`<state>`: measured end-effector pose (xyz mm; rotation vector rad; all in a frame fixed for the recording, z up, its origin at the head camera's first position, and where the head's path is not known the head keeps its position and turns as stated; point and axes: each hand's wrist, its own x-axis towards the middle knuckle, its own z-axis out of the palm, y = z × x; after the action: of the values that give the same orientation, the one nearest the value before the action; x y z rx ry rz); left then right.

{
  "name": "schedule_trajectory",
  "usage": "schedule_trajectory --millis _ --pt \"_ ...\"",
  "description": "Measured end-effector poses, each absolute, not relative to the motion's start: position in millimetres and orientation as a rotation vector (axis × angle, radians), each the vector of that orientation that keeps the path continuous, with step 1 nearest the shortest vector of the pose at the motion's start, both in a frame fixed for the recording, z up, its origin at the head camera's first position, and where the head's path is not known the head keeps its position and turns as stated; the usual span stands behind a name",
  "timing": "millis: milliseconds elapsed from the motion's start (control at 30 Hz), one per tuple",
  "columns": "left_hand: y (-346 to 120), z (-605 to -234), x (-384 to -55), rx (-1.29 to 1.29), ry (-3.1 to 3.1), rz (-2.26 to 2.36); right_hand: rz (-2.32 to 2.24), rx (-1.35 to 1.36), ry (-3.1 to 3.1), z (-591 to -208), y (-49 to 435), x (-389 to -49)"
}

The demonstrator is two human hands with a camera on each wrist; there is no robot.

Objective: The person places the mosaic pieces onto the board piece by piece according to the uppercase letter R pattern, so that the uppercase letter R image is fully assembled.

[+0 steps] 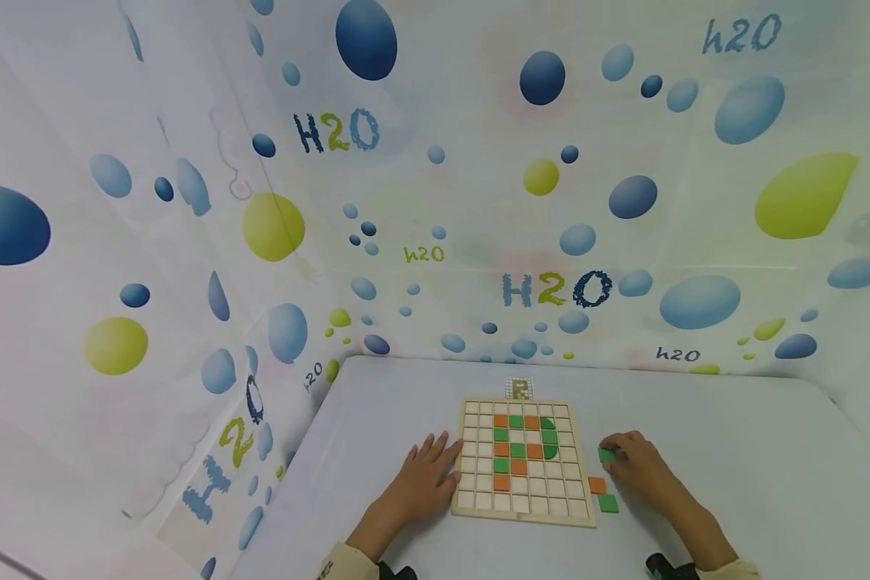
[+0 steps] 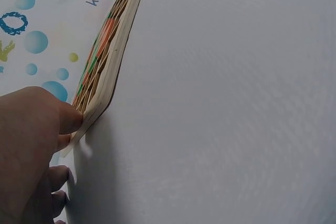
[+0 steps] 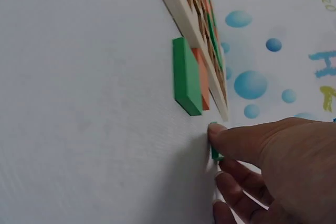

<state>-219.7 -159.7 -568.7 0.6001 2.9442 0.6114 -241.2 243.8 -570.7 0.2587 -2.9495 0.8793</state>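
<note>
A wooden grid board (image 1: pixel 515 515) lies on the table, with green and orange tiles set in it in a P-like shape. At its left edge rests my left hand (image 1: pixel 424 478), fingers spread; in the left wrist view the thumb (image 2: pixel 71 119) touches the rim by a corner. Right of the board, my right hand (image 1: pixel 640 466) pinches a small green tile (image 1: pixel 606 455) at the tabletop, partly hidden by the fingers. Nearer the front, a loose orange tile (image 1: pixel 598 485) and a green square tile (image 1: pixel 608 503) lie beside the board's right edge.
Just behind the board is a small card (image 1: pixel 519 388) with a gridded letter R pattern. A white cloth covers the table (image 1: pixel 732 435). Behind and to the left hang white sheets (image 1: pixel 471 193) printed with bubbles and H2O lettering.
</note>
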Motion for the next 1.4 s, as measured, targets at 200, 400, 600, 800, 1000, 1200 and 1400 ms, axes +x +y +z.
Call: schedule_trajectory --millis 200,400,600,800,1000,1200,1400 --pt "-160 -569 -220 0.611 2.947 0.615 0.911 0.321 -2.924 -573 241 -240" --pt "-161 -569 -221 0.618 2.94 0.618 0.93 0.297 -2.973 -571 241 -236" --pt "-161 -571 -222 0.615 2.941 0.609 1.055 0.237 -2.978 -561 237 -227" --pt "-162 -571 -222 0.609 2.942 0.601 1.145 0.308 -2.944 -556 205 -220" --pt "-161 -570 -222 0.613 2.943 0.603 1.102 0.446 -2.923 -566 172 -219" --pt "-161 -570 -221 0.608 2.938 0.597 0.982 0.566 -2.887 -569 160 -214" --pt "-161 -571 -221 0.61 2.945 0.61 1.031 0.595 -2.859 -570 159 -213"
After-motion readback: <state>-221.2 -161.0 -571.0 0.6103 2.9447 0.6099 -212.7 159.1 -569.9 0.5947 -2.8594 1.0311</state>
